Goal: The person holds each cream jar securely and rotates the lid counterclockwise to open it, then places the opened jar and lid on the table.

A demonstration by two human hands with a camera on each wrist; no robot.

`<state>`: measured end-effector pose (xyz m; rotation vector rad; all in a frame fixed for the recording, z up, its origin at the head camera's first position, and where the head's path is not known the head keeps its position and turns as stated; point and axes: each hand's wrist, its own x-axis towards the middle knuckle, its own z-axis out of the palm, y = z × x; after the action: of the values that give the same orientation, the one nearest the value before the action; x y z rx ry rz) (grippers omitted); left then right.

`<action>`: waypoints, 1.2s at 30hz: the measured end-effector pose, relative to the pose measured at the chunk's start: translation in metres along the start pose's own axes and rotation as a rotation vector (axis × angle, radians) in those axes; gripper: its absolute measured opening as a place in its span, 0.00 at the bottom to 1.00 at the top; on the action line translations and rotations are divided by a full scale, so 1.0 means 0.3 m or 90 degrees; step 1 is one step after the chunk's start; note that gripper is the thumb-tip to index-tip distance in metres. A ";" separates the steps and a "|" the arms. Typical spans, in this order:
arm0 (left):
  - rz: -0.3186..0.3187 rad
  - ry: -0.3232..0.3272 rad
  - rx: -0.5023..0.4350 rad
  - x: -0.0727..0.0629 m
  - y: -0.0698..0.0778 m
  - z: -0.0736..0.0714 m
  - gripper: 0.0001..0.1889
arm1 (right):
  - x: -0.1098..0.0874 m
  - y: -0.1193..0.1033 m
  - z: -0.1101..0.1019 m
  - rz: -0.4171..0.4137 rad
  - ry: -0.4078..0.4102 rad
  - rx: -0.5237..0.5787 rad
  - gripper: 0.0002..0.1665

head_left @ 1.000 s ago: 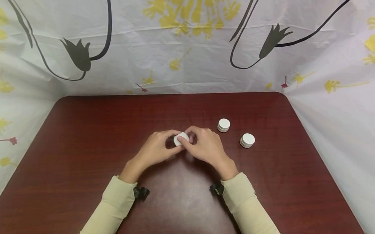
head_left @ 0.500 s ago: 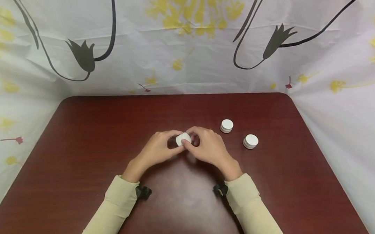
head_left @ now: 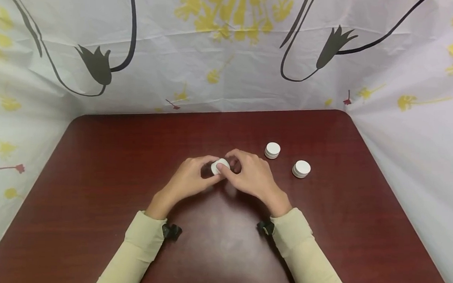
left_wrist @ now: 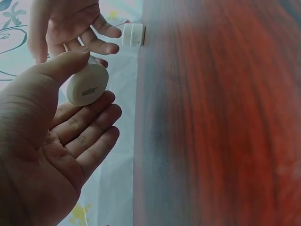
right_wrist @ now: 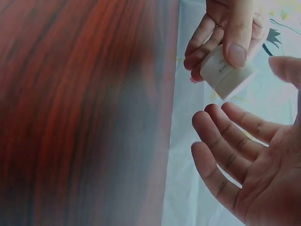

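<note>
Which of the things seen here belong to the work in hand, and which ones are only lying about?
In the work:
white container, pinched by the left hand
right hand, close to it

Seemingly just lying about, though similar in look:
farther container, on the table
nearer container, also there

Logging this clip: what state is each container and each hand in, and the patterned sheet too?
Held container: tilted, looks closed, a seam showing round its side.
Left hand: pinching the held container.
Right hand: open beside it, fingers apart from it in the right wrist view.
Far container: upright, looks closed.
Near container: upright, looks closed.
Patterned sheet: hanging, creased.
</note>
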<state>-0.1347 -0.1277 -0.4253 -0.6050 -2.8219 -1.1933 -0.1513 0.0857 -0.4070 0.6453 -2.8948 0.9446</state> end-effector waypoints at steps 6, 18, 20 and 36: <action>0.000 -0.006 -0.003 0.002 0.003 -0.004 0.23 | 0.004 -0.007 -0.001 0.014 0.000 0.005 0.19; 0.003 -0.005 -0.010 -0.001 -0.001 -0.008 0.22 | 0.004 -0.007 0.005 -0.025 -0.002 0.023 0.13; 0.003 -0.007 -0.010 -0.001 -0.002 -0.009 0.22 | 0.003 -0.008 0.005 -0.030 -0.002 0.024 0.13; 0.003 -0.009 0.000 0.002 -0.007 -0.017 0.22 | 0.004 -0.011 0.009 -0.047 -0.006 0.034 0.12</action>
<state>-0.1366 -0.1324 -0.4231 -0.6226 -2.8295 -1.1929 -0.1507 0.0812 -0.4071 0.7559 -2.8405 1.0157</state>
